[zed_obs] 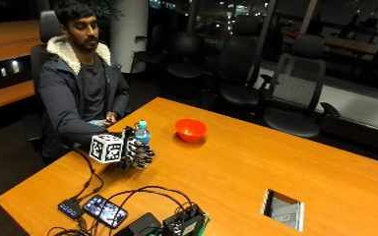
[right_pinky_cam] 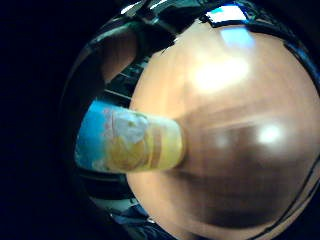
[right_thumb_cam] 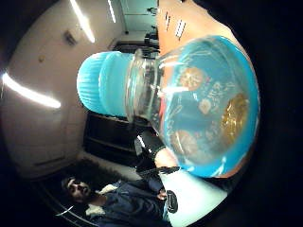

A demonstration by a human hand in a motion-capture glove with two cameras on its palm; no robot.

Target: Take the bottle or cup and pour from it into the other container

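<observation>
While our right hand (zed_obs: 134, 153) clasped the upright bottle (zed_obs: 141, 133), fingers curled round it, the orange bowl (zed_obs: 191, 129) sat near it, toward the table's far side.

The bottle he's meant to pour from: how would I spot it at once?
Find the wooden table, then the gloved right hand at its near-left edge. The bottle stands in that grip, clear with a blue cap and blue label, unlike the open orange bowl beside it.

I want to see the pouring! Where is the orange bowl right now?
In the outside view the orange bowl sits on the wooden table, apart from the bottle that the gloved right hand grips.
</observation>
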